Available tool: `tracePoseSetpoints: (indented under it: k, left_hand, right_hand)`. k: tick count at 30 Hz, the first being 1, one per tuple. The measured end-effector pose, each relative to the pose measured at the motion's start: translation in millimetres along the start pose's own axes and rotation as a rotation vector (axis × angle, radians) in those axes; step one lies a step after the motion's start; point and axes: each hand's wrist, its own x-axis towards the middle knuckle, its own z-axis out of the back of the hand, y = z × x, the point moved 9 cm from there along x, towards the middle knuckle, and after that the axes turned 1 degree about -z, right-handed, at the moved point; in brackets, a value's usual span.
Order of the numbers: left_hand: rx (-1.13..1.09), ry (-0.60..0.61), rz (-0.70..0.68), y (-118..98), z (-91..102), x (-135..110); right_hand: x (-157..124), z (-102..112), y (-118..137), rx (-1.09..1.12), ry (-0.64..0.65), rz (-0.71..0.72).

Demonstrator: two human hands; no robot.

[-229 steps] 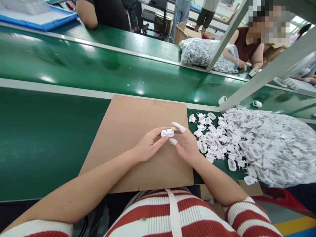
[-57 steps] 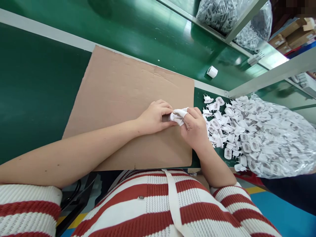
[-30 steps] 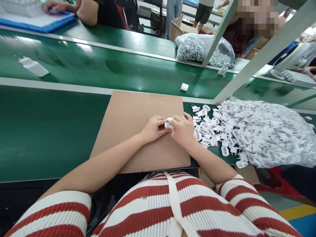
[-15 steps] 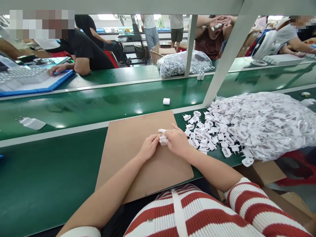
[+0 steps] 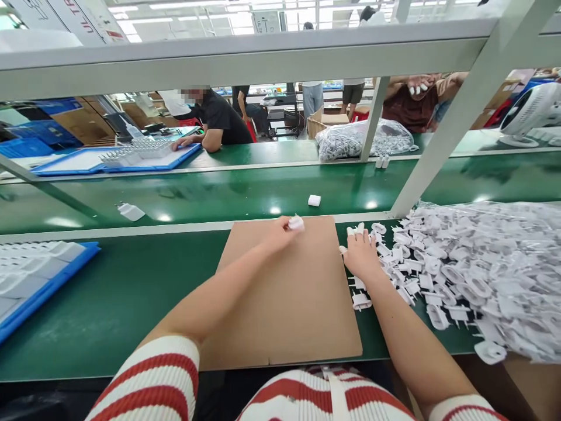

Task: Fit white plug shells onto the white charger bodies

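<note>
My left hand (image 5: pixel 280 233) is closed on a white charger (image 5: pixel 296 223) above the far part of a cardboard sheet (image 5: pixel 289 304). Only part of that charger shows past my fingers. Beyond the sheet's right edge, my right hand (image 5: pixel 362 255) lies over the near side of a pile of white plug parts (image 5: pixel 412 266), its fingers stretched out and apart. White finger covers sit on some of its fingertips. Whether those fingertips touch a part is hard to make out.
A clear plastic bag (image 5: pixel 517 263) of plug parts lies at right. On the green conveyor are a white block (image 5: pixel 314 200) and a white charger with pins (image 5: pixel 130 211). A blue tray (image 5: pixel 56 286) stands left. A slanted metal post (image 5: pixel 432 140) rises behind the pile. Co-workers sit across.
My hands were together over the cardboard and have parted. The left keeps the white charger and has moved forward; the right has moved to the pile. The view has turned left and upward.
</note>
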Motion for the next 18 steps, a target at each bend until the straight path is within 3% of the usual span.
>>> tracePoseSetpoints:
  k: [3,6,9,12,14,15,18]
  left_hand:
    - [0.093,-0.187,0.098,24.9,37.4,53.0]
    - [0.171,-0.308,0.180,44.7,66.0,85.9]
    - [0.219,-0.374,0.263,57.6,81.4,95.9]
    - [0.287,-0.524,0.320,54.8,88.4,87.4]
    - [0.369,-0.647,0.231,35.4,83.6,81.3]
    - [0.409,-0.646,0.147,22.9,73.3,82.7]
    - [0.459,-0.439,-0.011,0.9,22.6,101.3]
  right_hand:
    - [2.0,-4.5,1.6,-0.024,0.006,0.016]
    - [2.7,1.8,3.6,-0.015,-0.036,0.038]
    - [2.9,7.3,3.3,0.006,-0.073,0.046]
    - [2.5,9.4,1.0,0.040,-0.108,0.033]
    - [1.5,10.3,-0.5,0.052,-0.126,0.021]
    - [0.9,10.3,-0.9,0.050,-0.125,0.017]
    - [-0.1,11.8,0.2,0.054,-0.113,0.020]
